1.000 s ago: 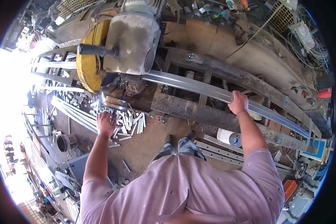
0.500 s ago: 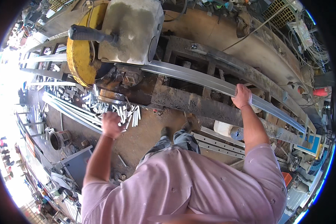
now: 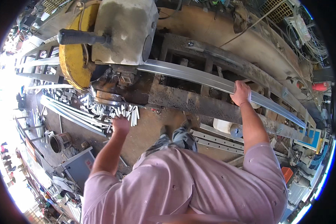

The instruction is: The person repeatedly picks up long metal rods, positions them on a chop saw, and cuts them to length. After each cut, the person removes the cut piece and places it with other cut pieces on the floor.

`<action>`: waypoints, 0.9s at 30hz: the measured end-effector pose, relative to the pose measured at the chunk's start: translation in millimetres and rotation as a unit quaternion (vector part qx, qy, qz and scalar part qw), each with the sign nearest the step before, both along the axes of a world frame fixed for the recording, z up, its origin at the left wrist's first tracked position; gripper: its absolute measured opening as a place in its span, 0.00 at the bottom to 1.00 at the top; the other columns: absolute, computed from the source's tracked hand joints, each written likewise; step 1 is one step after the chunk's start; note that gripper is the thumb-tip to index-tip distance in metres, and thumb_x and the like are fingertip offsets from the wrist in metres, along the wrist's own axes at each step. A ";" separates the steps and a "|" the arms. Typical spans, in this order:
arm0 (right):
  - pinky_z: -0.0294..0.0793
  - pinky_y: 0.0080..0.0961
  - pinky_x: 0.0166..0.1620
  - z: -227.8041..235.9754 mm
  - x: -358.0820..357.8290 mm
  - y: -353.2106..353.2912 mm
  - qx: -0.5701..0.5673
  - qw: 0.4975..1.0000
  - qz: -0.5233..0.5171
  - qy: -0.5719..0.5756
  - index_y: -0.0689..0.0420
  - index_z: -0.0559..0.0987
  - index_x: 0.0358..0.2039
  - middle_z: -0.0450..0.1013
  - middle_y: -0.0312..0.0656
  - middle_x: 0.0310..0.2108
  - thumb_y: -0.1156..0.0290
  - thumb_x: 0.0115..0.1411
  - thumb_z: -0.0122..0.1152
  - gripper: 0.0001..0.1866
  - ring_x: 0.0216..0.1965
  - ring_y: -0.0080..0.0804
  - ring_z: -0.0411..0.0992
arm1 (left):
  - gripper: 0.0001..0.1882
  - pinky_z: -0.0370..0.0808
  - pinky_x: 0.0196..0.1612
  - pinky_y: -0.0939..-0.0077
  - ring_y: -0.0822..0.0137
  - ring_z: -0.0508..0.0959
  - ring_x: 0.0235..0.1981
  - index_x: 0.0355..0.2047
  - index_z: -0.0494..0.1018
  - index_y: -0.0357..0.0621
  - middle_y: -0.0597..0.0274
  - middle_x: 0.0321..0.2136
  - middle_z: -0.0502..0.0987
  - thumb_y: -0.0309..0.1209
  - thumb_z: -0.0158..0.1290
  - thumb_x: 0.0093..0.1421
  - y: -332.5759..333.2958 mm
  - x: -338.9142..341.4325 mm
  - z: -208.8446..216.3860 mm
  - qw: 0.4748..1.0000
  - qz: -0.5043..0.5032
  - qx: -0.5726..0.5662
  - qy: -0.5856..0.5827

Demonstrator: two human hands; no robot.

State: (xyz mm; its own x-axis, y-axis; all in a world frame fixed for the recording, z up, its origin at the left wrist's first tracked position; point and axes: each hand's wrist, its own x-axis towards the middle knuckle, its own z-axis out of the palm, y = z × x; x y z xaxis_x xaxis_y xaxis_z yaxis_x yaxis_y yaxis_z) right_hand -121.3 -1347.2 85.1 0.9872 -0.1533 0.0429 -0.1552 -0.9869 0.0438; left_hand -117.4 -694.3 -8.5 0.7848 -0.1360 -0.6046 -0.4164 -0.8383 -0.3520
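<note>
My right hand (image 3: 241, 93) is wrapped round a long silvery metal profile (image 3: 190, 75), which lies along the frame of a cutting machine. The profile's left end runs under the grey motor housing (image 3: 125, 31) of a cut-off saw. A yellow blade guard (image 3: 72, 46) covers the saw's blade, and a black-gripped handle (image 3: 80, 37) sticks out to the left. My left hand (image 3: 120, 125) is below the saw, in front of its clamp (image 3: 108, 97), with fingers curled. Whatever those fingers hold, if anything, is too small to make out.
Short cut-offs (image 3: 130, 114) and long white strips (image 3: 69, 114) lie on the floor at left, near a bucket (image 3: 59, 142) and a grey cabinet (image 3: 78, 166). Under the dark steel bench rail (image 3: 190, 104) stand a white jug (image 3: 222, 126) and perforated metal bars (image 3: 216, 143).
My left hand has shifted slightly right and is less blurred, its fingers now curled. My right hand stays on the profile. The whole view has shifted a little.
</note>
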 end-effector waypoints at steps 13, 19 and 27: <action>0.76 0.48 0.52 0.4 0.8 -1.3 0.001 1.000 -0.004 0.023 0.53 0.76 0.45 0.79 0.45 0.44 0.62 0.48 0.76 0.25 0.50 0.50 0.78 | 0.21 0.78 0.52 0.57 0.55 0.81 0.49 0.32 0.86 0.51 0.65 0.41 0.85 0.55 0.69 0.53 38.8 18.5 92.9 0.991 -0.004 -0.091 -0.102; 0.77 0.50 0.57 13.1 4.5 6.5 0.031 0.994 -0.054 0.093 0.55 0.77 0.48 0.79 0.50 0.48 0.61 0.46 0.81 0.29 0.53 0.53 0.78 | 0.23 0.76 0.57 0.55 0.54 0.80 0.55 0.38 0.87 0.53 0.62 0.44 0.85 0.57 0.67 0.56 53.1 30.7 70.6 0.999 0.011 -0.049 -0.006; 0.72 0.45 0.62 26.1 4.6 7.7 0.005 0.991 -0.025 0.128 0.54 0.77 0.58 0.78 0.46 0.55 0.53 0.51 0.79 0.37 0.61 0.46 0.75 | 0.29 0.81 0.45 0.52 0.50 0.86 0.41 0.34 0.84 0.47 0.53 0.38 0.84 0.58 0.76 0.47 71.5 34.5 52.4 0.998 -0.003 -0.046 -0.046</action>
